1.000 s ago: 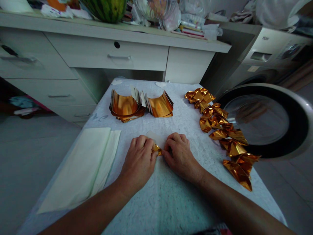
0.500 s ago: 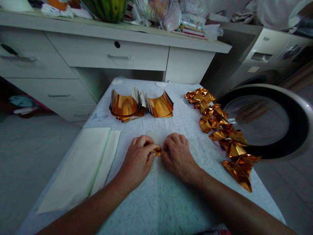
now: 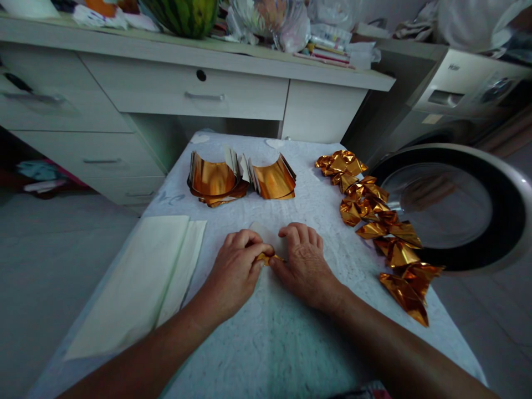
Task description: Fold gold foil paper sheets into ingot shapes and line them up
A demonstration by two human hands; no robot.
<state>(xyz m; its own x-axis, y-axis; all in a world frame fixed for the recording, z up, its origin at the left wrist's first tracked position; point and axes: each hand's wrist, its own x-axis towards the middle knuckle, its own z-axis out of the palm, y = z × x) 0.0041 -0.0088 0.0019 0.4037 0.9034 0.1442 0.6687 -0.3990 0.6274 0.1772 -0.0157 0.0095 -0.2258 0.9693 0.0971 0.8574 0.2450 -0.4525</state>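
Between my hands, at the middle of the cloth-covered table (image 3: pixel 233 354), is a small folded piece of gold foil paper (image 3: pixel 264 259). My left hand (image 3: pixel 240 265) pinches its left end between thumb and fingers and hides part of it. My right hand (image 3: pixel 306 265) rests at the other end, its thumb against the foil and its fingers lifted away from the thumb. Just behind the foil, a pale patch (image 3: pixel 260 228) shows on the cloth. Beyond the hands stand two curved stacks of gold foil sheets, a left stack (image 3: pixel 214 177) and a right stack (image 3: pixel 274 180).
Folded gold foil pieces (image 3: pixel 366 202) run down the table's right side. Folded white paper (image 3: pixel 128 282) lies on the left. A white desk with drawers (image 3: pixel 233 91) borders the far edge, and an open washing machine door (image 3: pixel 509 205) stands close on the right.
My right hand's fingers have lifted and opened away from its thumb, uncovering more of the foil's right end. My left hand keeps its pinch, nearly in place.
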